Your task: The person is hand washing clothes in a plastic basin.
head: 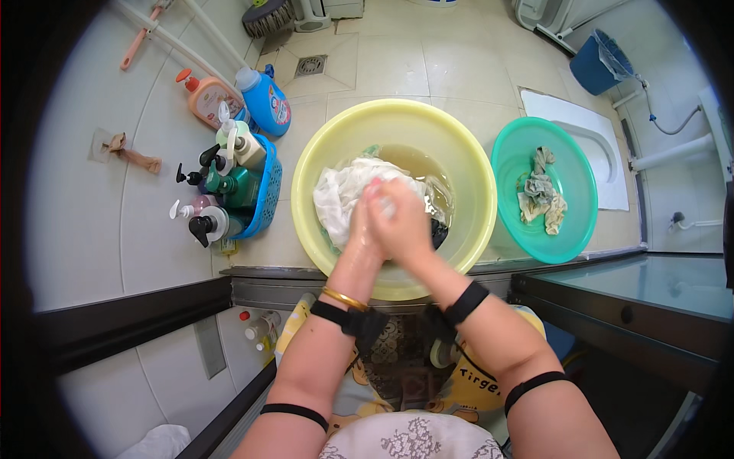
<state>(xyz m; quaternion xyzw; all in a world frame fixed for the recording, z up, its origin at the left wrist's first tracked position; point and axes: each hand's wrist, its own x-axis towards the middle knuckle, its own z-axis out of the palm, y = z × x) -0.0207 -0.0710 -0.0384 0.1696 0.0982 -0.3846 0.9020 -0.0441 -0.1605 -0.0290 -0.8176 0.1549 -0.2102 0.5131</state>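
A yellow plastic basin [395,115] stands before me with murky water [407,158] in it. My left hand [367,224] and my right hand [401,221] press together above the basin, both gripping a bunched part of a white cloth [344,195]. Most of that cloth lies heaped at the basin's left side. Beside my right wrist a dark piece of fabric [439,232] shows in the water. My right hand hides part of my left fingers and of the held cloth.
Right of the yellow basin, a green basin [504,189] holds wrung, crumpled cloths [539,189]. A blue basket [266,189] of pump bottles and a blue detergent bottle [266,103] stand left. Behind the green basin lies a squat toilet [608,149]. A door track [264,292] runs along the front.
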